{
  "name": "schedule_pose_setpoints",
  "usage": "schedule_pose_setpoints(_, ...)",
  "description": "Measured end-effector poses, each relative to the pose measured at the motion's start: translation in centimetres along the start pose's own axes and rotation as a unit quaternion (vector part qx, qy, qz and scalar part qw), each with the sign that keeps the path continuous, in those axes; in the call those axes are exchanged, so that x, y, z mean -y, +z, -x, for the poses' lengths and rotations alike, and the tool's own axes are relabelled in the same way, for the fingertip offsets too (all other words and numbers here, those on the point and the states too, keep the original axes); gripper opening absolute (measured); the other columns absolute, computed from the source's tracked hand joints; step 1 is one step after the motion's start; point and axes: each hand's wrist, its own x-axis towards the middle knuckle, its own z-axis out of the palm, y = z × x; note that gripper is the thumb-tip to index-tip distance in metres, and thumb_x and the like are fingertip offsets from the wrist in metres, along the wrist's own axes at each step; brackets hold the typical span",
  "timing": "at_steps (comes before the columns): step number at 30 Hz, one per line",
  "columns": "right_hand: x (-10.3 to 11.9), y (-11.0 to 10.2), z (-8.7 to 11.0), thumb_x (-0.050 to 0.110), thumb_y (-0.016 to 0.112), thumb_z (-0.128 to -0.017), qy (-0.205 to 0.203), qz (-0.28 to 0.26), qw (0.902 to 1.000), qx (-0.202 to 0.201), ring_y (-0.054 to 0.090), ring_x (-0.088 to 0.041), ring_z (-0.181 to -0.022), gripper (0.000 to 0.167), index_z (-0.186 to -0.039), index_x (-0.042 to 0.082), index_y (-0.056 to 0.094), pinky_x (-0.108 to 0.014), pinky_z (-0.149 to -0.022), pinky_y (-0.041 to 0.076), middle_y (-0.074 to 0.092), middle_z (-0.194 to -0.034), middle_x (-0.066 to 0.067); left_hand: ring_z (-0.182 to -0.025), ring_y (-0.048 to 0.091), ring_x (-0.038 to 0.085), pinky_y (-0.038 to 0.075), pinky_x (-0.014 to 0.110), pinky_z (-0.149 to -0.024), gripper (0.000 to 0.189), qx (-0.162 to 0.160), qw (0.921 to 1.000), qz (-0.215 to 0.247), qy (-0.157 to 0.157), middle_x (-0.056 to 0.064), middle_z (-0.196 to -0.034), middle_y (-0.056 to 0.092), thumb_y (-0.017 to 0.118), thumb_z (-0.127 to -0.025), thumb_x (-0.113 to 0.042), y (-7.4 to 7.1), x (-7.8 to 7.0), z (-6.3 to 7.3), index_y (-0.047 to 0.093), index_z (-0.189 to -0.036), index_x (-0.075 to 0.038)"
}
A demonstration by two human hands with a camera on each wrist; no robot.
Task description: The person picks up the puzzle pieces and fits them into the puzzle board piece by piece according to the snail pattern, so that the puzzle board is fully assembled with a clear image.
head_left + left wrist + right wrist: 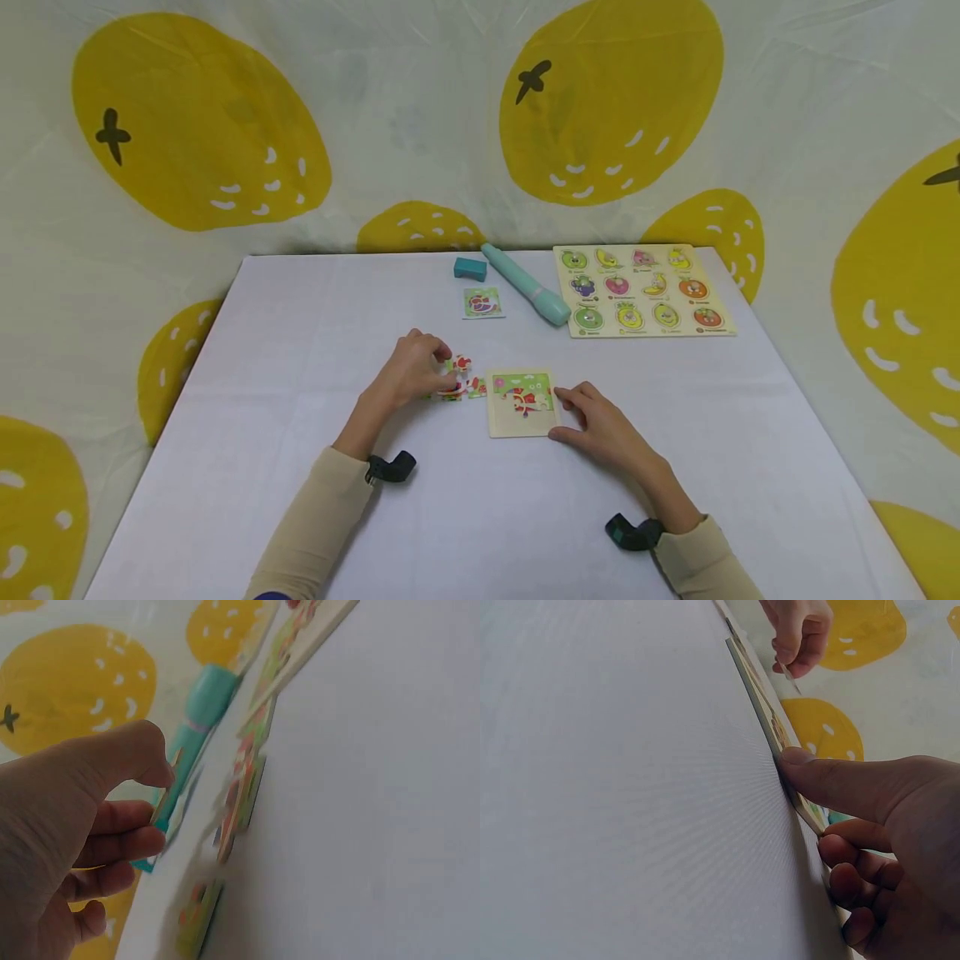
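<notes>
My left hand [408,368] pinches a thin wooden puzzle piece [161,802] between thumb and index finger, held above the table. Beneath and beside it lie several loose puzzle pieces [477,387] with red, green and white printing, partly hidden by the hand. To their right is a square wooden puzzle board [517,427], its upper part filled with a red and green picture and bare wood showing lower down. My right hand [606,427] holds that board by its right side, the thumb at the lower corner and the fingers at the edge.
Farther back lie a small square picture card [482,303], a teal block [470,268] and a mint-green stick-shaped object [527,285] with a thick end. A larger fruit puzzle board [645,292] is at the back right, near the patterned cloth [420,108].
</notes>
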Motion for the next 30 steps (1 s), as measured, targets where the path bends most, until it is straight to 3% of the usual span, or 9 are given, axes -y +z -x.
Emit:
schedule_pose_setpoints(4, 0.0, 0.0, 0.0, 0.035, 0.082, -0.082, -0.003, 0.0, 1.0, -0.001, 0.045, -0.012, -0.083, 0.071, -0.141, 0.005, 0.055, -0.022, -0.065, 0.037, 0.051, -0.103, 0.0, -0.093, 0.051, 0.018, 0.042, 0.041, -0.09, 0.029, 0.0, 0.9995, -0.018, 0.027, -0.002, -0.088, 0.069, 0.08, -0.075, -0.032, 0.8, -1.3, 0.1, 0.074, -0.094, -0.011)
schedule_pose_setpoints(14, 0.0, 0.0, 0.0, 0.035, 0.081, -0.083, -0.004, -0.002, 1.0, 0.002, 0.046, -0.013, -0.085, 0.071, -0.142, 0.005, 0.055, -0.022, -0.066, 0.038, 0.052, -0.104, 0.0, -0.084, 0.046, 0.014, 0.038, 0.035, -0.08, 0.03, 0.013, 0.9935, -0.044, 0.104, -0.002, -0.084, 0.069, 0.078, -0.074, -0.034, 2.8, -4.1, 0.6, 0.073, -0.093, -0.011)
schedule_pose_setpoints(24, 0.0, -0.1, 0.1, 0.035, 0.082, -0.082, -0.005, -0.003, 1.0, 0.001, 0.046, -0.013, -0.085, 0.071, -0.141, 0.005, 0.055, -0.022, -0.067, 0.038, 0.052, -0.103, 0.0, -0.086, 0.044, 0.013, 0.035, 0.034, -0.081, 0.028, 0.038, 0.989, -0.076, 0.121, -0.006, -0.09, 0.069, 0.075, -0.078, -0.036, 4.3, -5.3, 0.8, 0.073, -0.096, -0.015)
schedule_pose_setpoints(30, 0.0, -0.1, 0.1, 0.034, 0.082, -0.083, -0.01, -0.003, 0.9999, 0.0, 0.046, -0.012, -0.085, 0.07, -0.141, 0.005, 0.055, -0.022, -0.068, 0.038, 0.052, -0.103, 0.001, -0.088, 0.047, 0.013, 0.036, 0.034, -0.082, 0.03, 0.033, 0.9847, -0.115, 0.127, -0.008, -0.094, 0.07, 0.073, -0.078, -0.041, 4.7, -5.5, 0.9, 0.074, -0.098, -0.019)
